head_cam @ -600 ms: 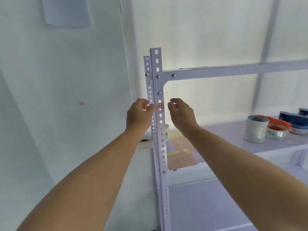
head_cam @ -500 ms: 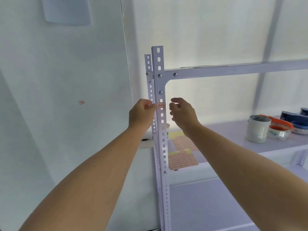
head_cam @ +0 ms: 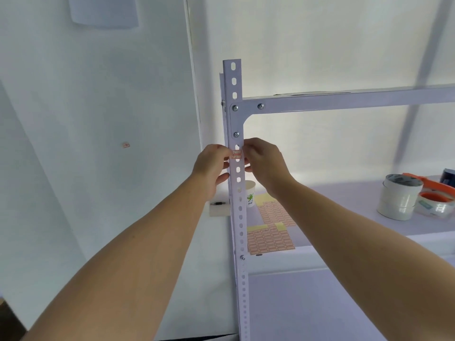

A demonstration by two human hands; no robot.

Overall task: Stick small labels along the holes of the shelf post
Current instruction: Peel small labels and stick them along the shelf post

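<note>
We saw left hand (head_cam: 212,166) and right hand (head_cam: 264,160) pinching small label (head_cam: 236,154) from both sides against shelf post (head_cam: 240,217).

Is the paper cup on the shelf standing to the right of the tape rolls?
No: the paper cup stands at the shelf's left end just behind the post, while the tape rolls sit far to the right.

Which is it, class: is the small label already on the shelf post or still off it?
On. The label lies flat against the shelf post, between left hand and right hand.
</note>
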